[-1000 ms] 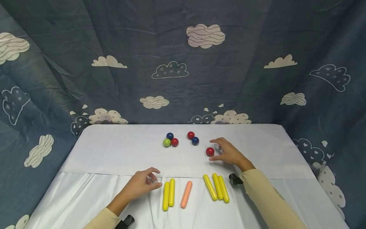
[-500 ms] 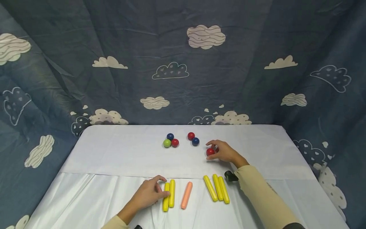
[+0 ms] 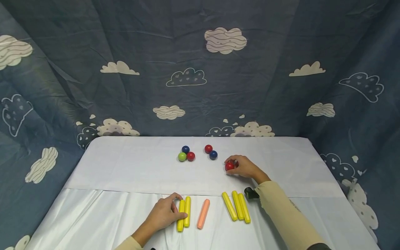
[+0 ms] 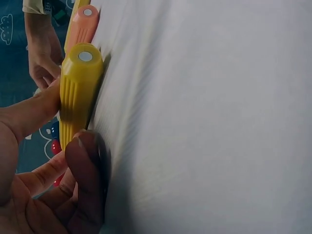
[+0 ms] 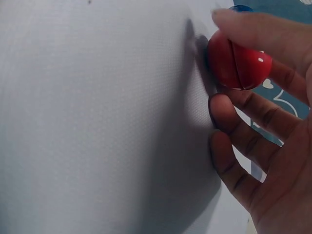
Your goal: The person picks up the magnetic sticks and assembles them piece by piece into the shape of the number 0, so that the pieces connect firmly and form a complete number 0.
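Across the whole back hangs a slate-blue fabric backdrop (image 3: 187,95), softly creased, printed with pale clouds, some striped, some dotted. Below it spreads the worktop (image 3: 125,166) under white cloth, finely woven up close, a seam running across and loose folds rippling the nearer part. In come two matte cream sleeves (image 3: 285,215), and here are the hands! The left hand (image 3: 164,212) is curled in to a narrow gap, thumb and fingers pinching the outer yellow stick (image 3: 180,224) of the left-hand pair. Over to the right hand (image 3: 246,167): thumb and forefinger close round a red ball (image 3: 229,165), the other fingers bent loosely below. Now the sticks: the held one is smooth and rounded, with grooved sides and a pale disc on its end. Just beside it lies the second yellow stick (image 3: 187,205), then a peach stick (image 3: 203,213), slanted, then three yellow sticks (image 3: 239,206) to the right. And the balls, all glossy! The gripped one shows a thin groove; farther left sit a red-and-blue pair (image 3: 213,155) and a huddled blue, green and red trio (image 3: 182,157).
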Motion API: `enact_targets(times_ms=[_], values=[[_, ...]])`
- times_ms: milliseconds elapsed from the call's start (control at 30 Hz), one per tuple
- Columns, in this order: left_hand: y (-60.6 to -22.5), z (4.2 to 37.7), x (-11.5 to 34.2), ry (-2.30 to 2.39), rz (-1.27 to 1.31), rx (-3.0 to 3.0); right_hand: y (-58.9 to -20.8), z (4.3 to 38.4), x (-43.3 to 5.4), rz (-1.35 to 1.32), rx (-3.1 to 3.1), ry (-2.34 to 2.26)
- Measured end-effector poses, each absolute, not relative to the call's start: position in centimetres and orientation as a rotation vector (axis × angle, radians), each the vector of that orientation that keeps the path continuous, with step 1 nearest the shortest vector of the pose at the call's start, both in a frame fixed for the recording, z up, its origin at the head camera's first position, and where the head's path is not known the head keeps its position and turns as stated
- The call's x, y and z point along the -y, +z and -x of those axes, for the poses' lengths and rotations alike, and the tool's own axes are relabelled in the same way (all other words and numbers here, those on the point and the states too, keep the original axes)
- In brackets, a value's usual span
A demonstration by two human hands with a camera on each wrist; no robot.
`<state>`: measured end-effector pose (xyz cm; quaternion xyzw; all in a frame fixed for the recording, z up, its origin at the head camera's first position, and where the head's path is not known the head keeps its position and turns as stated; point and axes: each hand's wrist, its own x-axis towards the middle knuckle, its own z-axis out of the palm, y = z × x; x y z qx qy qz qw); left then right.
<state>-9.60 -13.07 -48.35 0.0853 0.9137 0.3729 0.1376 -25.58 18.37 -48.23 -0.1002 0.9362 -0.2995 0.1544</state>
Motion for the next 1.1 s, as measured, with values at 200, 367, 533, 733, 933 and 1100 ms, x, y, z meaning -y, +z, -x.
enact_targets(times_ms=[200, 367, 533, 733, 933, 1100], values=[[-48.3, 9.7, 13.1, 1.107, -0.205, -2.584, -48.2, 25.8, -18.5, 0.269, -2.69, -0.854], [-48.2, 9.6, 13.2, 1.137, -0.206, -2.541, -48.3, 25.9, -18.6, 0.278, -2.692, -0.863], [-48.1, 9.6, 13.5, 1.195, -0.201, -2.487, -48.4, 26.0, -18.5, 0.26, -2.688, -0.863], [-48.1, 9.9, 13.8, 1.266, -0.183, -2.429, -48.4, 26.1, -18.5, 0.232, -2.688, -0.87], [-47.5, 10.6, 14.2, 1.252, -0.14, -2.442, -48.6, 26.1, -18.5, 0.232, -2.673, -0.899], [-46.5, 12.2, 14.4, 1.204, -0.139, -2.529, -48.7, 26.0, -18.4, 0.215, -2.684, -0.906]])
